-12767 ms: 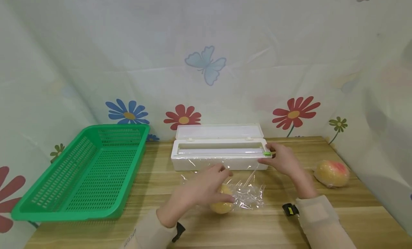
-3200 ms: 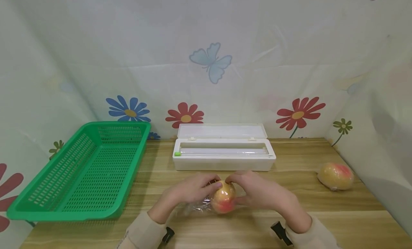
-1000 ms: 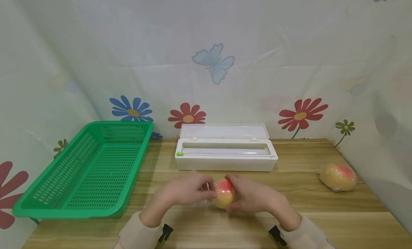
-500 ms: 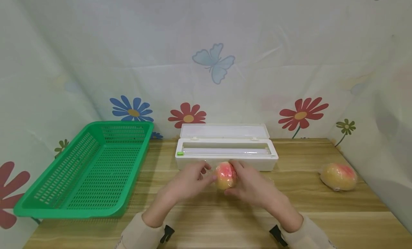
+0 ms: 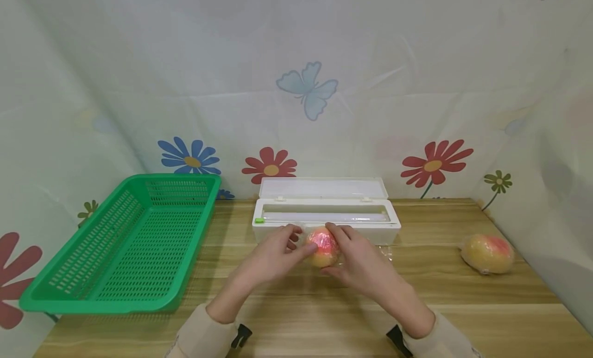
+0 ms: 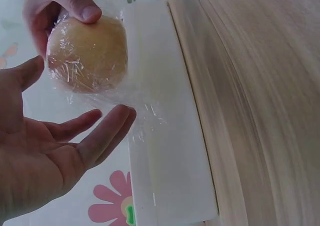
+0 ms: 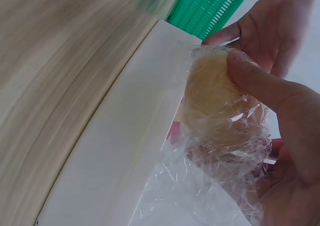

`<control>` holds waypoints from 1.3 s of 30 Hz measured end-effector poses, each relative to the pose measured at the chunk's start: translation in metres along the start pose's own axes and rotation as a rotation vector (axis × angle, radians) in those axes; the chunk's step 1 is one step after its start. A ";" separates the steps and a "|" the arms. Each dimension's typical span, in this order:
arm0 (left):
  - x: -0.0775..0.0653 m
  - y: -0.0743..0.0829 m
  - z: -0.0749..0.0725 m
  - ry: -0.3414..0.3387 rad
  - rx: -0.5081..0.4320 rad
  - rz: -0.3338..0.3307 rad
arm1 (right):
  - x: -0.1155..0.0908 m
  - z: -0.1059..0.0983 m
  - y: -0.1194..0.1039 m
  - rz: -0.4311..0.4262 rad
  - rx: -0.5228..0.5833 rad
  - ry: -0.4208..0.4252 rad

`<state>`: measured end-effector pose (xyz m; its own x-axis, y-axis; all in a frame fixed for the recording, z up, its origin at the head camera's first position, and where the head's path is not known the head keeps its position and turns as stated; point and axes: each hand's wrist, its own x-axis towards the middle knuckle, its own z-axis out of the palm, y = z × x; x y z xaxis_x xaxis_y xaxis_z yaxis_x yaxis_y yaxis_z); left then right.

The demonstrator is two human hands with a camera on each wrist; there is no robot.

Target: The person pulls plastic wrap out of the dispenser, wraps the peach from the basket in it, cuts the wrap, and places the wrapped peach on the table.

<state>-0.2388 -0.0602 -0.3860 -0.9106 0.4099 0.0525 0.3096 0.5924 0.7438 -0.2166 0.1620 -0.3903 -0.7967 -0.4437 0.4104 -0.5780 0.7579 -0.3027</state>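
Note:
A yellow-and-red fruit (image 5: 323, 244) wrapped in clear cling film (image 7: 235, 131) is held up in front of the white cling film dispenser (image 5: 326, 234). My right hand (image 5: 366, 263) grips it from the right, thumb and fingers around it. My left hand (image 5: 275, 252) is at its left side, thumb tip at the fruit's edge. In the left wrist view, the left fingers (image 6: 105, 136) spread loosely below the fruit, beside loose film. A slack tail of film hangs from the fruit in the right wrist view. The dispenser's lid is raised, with a film roll inside.
A green perforated basket (image 5: 192, 265) stands at the left of the wooden table (image 5: 296, 327). Another film-wrapped yellow-and-red fruit (image 5: 486, 254) lies at the right. The dispenser's green slider (image 5: 259, 220) is at its left end. A flowered curtain hangs behind.
The film has been wrapped around the fruit, and the slider has gone from right to left. In the last second both hands raised the fruit from the table towards the dispenser, turning it.

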 end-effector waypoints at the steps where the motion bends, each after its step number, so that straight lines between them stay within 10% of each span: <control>1: 0.000 -0.001 0.000 -0.004 -0.010 -0.007 | 0.000 0.000 0.000 -0.005 -0.006 0.004; 39: 0.006 -0.009 0.000 -0.055 -0.347 -0.008 | -0.002 0.001 -0.003 -0.183 -0.005 0.138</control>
<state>-0.2473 -0.0630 -0.3930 -0.8933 0.4490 0.0169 0.1827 0.3286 0.9266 -0.2130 0.1600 -0.3910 -0.6463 -0.5046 0.5724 -0.7097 0.6732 -0.2078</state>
